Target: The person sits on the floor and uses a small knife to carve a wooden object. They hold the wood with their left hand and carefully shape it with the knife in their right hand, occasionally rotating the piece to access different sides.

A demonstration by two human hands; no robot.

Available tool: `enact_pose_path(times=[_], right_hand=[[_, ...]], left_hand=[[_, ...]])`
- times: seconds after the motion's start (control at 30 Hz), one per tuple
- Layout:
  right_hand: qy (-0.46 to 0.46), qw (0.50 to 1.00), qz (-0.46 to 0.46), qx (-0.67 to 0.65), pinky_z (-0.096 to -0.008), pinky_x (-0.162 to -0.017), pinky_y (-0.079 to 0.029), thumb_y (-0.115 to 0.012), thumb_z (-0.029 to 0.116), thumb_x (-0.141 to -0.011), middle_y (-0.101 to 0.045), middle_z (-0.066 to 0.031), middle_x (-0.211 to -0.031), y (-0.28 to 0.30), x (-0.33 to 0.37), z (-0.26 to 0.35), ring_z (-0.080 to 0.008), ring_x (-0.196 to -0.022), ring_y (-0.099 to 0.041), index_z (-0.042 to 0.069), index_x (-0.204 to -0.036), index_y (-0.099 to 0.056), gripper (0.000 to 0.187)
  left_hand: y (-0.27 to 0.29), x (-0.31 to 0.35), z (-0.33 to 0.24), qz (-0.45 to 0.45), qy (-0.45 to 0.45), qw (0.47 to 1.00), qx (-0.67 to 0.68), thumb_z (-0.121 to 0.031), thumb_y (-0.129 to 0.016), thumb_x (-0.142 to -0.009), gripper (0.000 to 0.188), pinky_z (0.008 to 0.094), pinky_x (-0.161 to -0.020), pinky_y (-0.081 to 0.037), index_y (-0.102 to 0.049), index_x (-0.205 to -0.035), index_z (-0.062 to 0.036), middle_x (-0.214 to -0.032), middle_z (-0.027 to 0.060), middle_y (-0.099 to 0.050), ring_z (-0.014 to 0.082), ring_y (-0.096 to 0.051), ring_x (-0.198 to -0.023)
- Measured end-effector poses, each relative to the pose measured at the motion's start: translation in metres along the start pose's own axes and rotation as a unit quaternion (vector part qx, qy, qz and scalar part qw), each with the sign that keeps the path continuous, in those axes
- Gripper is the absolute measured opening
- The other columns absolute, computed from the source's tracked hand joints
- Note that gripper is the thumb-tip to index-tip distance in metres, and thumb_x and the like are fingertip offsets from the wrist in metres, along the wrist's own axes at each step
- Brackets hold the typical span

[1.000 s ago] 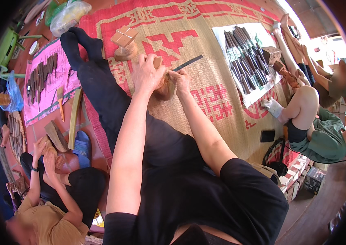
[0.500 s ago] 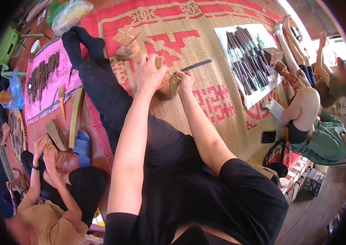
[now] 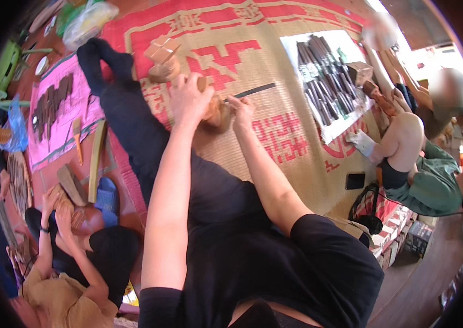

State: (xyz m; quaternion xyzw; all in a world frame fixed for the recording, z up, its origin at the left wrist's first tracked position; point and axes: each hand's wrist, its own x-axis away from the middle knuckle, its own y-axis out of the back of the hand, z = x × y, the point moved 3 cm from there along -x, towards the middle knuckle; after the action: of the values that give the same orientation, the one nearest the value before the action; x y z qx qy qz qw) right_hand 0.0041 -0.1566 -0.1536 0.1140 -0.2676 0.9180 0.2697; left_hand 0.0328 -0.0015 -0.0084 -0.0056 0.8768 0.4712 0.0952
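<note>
My left hand (image 3: pixel 190 101) is wrapped over the top of a brown carved wooden piece (image 3: pixel 218 119), which stands on the mat between my legs. Its lower part bulges out and is partly hidden by my fingers. In my right hand (image 3: pixel 243 113), just right of the carving, the fingers close on a thin, dark, flat file (image 3: pixel 259 89). One end of the file is at the carving's side; the other points away to the right. Beyond my left hand sits a second wooden carving (image 3: pixel 164 71) with a square wooden block (image 3: pixel 161 50) on it.
Several dark-handled chisels (image 3: pixel 324 82) lie on a white cloth (image 3: pixel 341 128) at the right. More tools (image 3: pixel 52 109) and a brush (image 3: pixel 77 143) rest on pink cloth at the left. Co-workers sit on both sides. A phone (image 3: pixel 355 181) and blue slipper (image 3: pixel 107 198) lie nearby.
The scene has shifted slightly left in the view. Both hands keep their grips, and the file's near end now shows at the carving. A person's head has appeared at the upper right.
</note>
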Motion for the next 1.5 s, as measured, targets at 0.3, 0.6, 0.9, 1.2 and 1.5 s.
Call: enact_pose_path(times=[0.3, 0.6, 0.9, 1.2, 1.5], right_hand=[[0.006, 0.999, -0.038, 0.013, -0.0224, -0.052, -0.038, -0.071, 0.007, -0.069, -0.06, -0.0001, -0.067, 0.006, -0.013, 0.008, -0.0096, -0.054, -0.05, 0.006, -0.075, -0.061, 0.012], [0.017, 0.994, -0.078, 0.079, -0.0233, -0.056, -0.04, -0.07, 0.006, -0.07, -0.06, -0.0033, -0.067, -0.004, -0.016, 0.0, -0.0091, -0.059, -0.052, 0.005, -0.071, -0.058, 0.013], [0.03, 0.995, -0.035, 0.088, -0.0263, -0.056, -0.042, -0.07, 0.005, -0.068, -0.058, -0.0018, -0.064, -0.012, -0.008, 0.008, -0.0106, -0.058, -0.052, 0.004, -0.065, -0.057, 0.014], [0.031, 0.995, 0.005, 0.096, -0.0243, -0.054, -0.039, -0.07, 0.005, -0.07, -0.057, -0.0012, -0.064, -0.022, 0.001, 0.018, -0.0089, -0.056, -0.049, 0.005, -0.065, -0.056, 0.014], [0.016, 0.998, -0.03, 0.053, -0.024, -0.053, -0.038, -0.07, 0.005, -0.07, -0.057, -0.0013, -0.065, -0.022, 0.003, 0.019, -0.009, -0.056, -0.048, 0.006, -0.065, -0.055, 0.016]], left_hand=[[0.002, -0.011, -0.012, 0.032, 0.036, 0.999, 0.022, -0.034, -0.059, -0.076, 0.041, 0.0467, -0.084, -0.043, -0.054, -0.111, -0.0137, -0.111, 0.0103, -0.048, 0.0362, -0.049, -0.101], [0.003, -0.008, -0.009, 0.015, 0.012, 1.0, 0.021, -0.032, -0.061, -0.077, 0.039, 0.0475, -0.082, -0.044, -0.054, -0.11, -0.0134, -0.11, 0.0111, -0.049, 0.0379, -0.05, -0.097], [0.0, -0.01, -0.01, 0.026, 0.022, 0.999, 0.015, -0.032, -0.061, -0.077, 0.038, 0.0476, -0.081, -0.044, -0.055, -0.109, -0.0132, -0.11, 0.0112, -0.049, 0.037, -0.05, -0.098], [-0.001, -0.011, -0.006, 0.012, 0.006, 1.0, -0.002, -0.033, -0.061, -0.076, 0.038, 0.0474, -0.081, -0.044, -0.055, -0.109, -0.0139, -0.11, 0.0103, -0.049, 0.0372, -0.051, -0.097], [0.001, -0.009, -0.008, -0.003, 0.002, 1.0, 0.005, -0.032, -0.061, -0.077, 0.036, 0.0472, -0.08, -0.044, -0.055, -0.107, -0.0132, -0.108, 0.011, -0.05, 0.0381, -0.052, -0.095]])
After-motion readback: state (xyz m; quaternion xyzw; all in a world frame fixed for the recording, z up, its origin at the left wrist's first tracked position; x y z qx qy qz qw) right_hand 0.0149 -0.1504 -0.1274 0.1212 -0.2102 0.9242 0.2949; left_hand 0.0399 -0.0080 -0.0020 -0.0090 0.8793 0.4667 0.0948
